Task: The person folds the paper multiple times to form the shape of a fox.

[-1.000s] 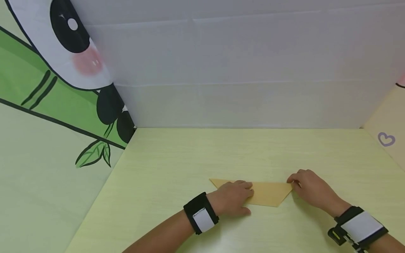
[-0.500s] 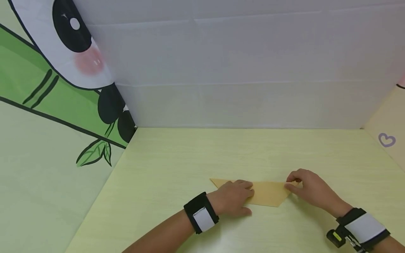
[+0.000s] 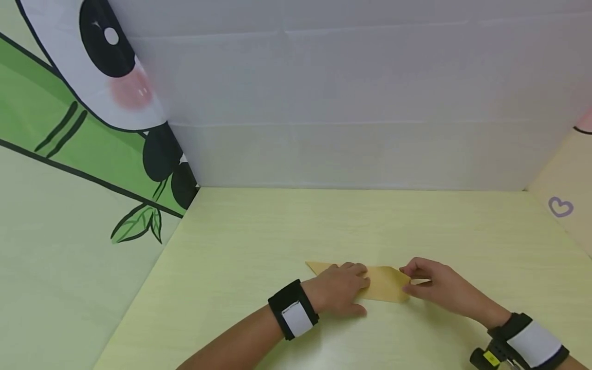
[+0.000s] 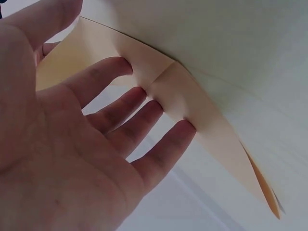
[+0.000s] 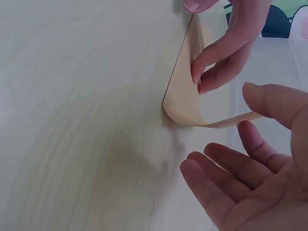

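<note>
A folded sheet of yellow-orange paper (image 3: 381,286) lies on the table, its pointed left end flat. My left hand (image 3: 339,289) rests on the paper with outstretched fingers, and in the left wrist view the fingertips press on the sheet (image 4: 192,91), where a crease shows. At the right end, my right hand (image 3: 435,282) pinches the corner between thumb and forefinger. That corner is lifted and bent over to the left. The right wrist view shows the paper (image 5: 180,103) curving up from the table to the pinch, the other fingers held apart from it.
The pale wood-grain table (image 3: 259,231) extends behind and around the paper. A plain grey-white wall panel (image 3: 347,103) stands at its back edge. Printed side panels flank it, with a leaf (image 3: 134,226) at left and a purple heart (image 3: 560,206) at right.
My right hand has taken the paper's right corner and moved left, so the corner is now raised and curled over. The left hand has stayed in place on the paper.
</note>
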A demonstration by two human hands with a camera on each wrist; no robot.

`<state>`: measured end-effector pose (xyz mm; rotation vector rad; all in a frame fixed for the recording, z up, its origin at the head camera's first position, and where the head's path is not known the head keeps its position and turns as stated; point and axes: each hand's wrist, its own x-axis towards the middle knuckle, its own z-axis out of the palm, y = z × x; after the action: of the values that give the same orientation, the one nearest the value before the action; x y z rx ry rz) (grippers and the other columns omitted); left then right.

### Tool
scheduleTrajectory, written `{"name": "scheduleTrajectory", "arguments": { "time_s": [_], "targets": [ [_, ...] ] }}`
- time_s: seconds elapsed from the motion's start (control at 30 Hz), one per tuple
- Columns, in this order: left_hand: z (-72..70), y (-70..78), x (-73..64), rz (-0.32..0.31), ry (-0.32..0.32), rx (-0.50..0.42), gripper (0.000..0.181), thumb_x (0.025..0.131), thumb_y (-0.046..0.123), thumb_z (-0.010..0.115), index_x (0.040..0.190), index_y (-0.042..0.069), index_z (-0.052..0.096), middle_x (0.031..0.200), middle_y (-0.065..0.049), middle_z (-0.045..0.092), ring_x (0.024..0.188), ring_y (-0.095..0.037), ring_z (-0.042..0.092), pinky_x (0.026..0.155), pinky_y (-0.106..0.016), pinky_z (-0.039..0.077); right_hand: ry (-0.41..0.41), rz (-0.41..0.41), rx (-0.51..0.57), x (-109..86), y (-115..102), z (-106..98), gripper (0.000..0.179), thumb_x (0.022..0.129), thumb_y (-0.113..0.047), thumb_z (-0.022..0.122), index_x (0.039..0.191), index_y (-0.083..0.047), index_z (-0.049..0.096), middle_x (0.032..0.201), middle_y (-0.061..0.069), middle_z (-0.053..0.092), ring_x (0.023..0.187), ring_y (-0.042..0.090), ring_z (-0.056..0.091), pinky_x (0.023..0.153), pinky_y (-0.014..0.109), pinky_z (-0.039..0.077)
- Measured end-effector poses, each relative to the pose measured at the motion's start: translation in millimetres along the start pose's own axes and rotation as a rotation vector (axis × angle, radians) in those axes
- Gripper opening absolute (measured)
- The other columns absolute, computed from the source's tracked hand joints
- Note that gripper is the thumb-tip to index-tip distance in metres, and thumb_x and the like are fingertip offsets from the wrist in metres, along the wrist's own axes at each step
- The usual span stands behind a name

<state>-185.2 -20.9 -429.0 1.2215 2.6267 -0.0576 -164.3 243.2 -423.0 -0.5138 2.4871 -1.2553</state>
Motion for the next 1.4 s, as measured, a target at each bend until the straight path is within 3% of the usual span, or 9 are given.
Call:
{"name": "scheduleTrajectory", "arguments": {
  "time_s": [0.2,0.4,0.67,0.87,0.97,1.23,1.4],
  "targets": [
    [-0.2,-1.5,0.5,0.002,-0.002,0.004,0.055,0.092,0.054,0.070,0.136,0.023,0.061,0.145,0.001,0.048,0.132,-0.015,0.047,0.098,-0.034,0.047,-0.015,-0.016,0.045,-0.1,0,6,0.026,0.092,-0.019,0.076,0.099,-0.007,0.054,0.130,0.021,0.062,0.119,0.041,0.063,0.086,0.032,0.056],
    [-1.3,-6.3,-1.2,0.043,-0.037,-0.023,0.061,0.093,0.050,0.071,0.143,0.020,0.057,0.153,-0.001,0.046,0.142,-0.017,0.042,0.106,-0.035,0.044,-0.005,-0.055,0.023,-1.5,2,12,0.020,0.094,-0.015,0.074,0.096,-0.010,0.055,0.132,0.024,0.062,0.119,0.041,0.063,0.081,0.029,0.057],
    [-2.3,-13.2,-2.1,0.065,-0.100,-0.073,0.071,0.094,0.050,0.069,0.153,0.019,0.048,0.160,-0.001,0.039,0.145,-0.017,0.037,0.112,-0.030,0.037,0.053,-0.202,-0.238,-4.2,-1,25,0.025,0.095,-0.010,0.072,0.094,-0.025,0.052,0.127,0.006,0.070,0.120,0.027,0.065,0.085,0.035,0.057],
    [-4.3,-18.7,-2.2,0.077,-0.134,-0.134,0.072,0.094,0.049,0.069,0.154,0.018,0.046,0.162,0.001,0.036,0.145,-0.016,0.037,0.114,-0.027,0.034,0.034,-0.301,-0.440,-6.5,-1,37,0.028,0.094,-0.008,0.072,0.095,-0.026,0.052,0.130,0.005,0.069,0.118,0.027,0.067,0.080,0.031,0.056],
    [-6.0,-20.3,-2.6,0.082,-0.145,-0.152,0.073,0.094,0.050,0.069,0.155,0.018,0.045,0.162,0.001,0.036,0.146,-0.015,0.036,0.114,-0.027,0.033,0.045,-0.354,-0.531,-8.0,-1,42,0.027,0.093,-0.007,0.073,0.096,-0.025,0.053,0.130,0.003,0.069,0.117,0.024,0.067,0.084,0.036,0.058],
    [-6.2,-22.7,-3.2,0.093,-0.145,-0.159,0.075,0.093,0.051,0.069,0.155,0.018,0.044,0.164,0.002,0.033,0.147,-0.016,0.034,0.115,-0.029,0.032,0.007,-0.406,-0.633,-8.4,-3,50,0.017,0.095,-0.013,0.071,0.098,-0.024,0.060,0.130,0.003,0.068,0.117,0.027,0.066,0.087,0.042,0.057],
    [-4.5,-26.4,-3.1,0.114,-0.116,-0.189,0.073,0.093,0.050,0.069,0.154,0.016,0.046,0.162,0.002,0.035,0.148,-0.016,0.034,0.116,-0.029,0.030,0.044,-0.438,-0.672,-10.8,0,54,0.019,0.092,-0.013,0.074,0.104,-0.023,0.064,0.130,0.003,0.068,0.117,0.027,0.066,0.086,0.041,0.057]
  ]
}}
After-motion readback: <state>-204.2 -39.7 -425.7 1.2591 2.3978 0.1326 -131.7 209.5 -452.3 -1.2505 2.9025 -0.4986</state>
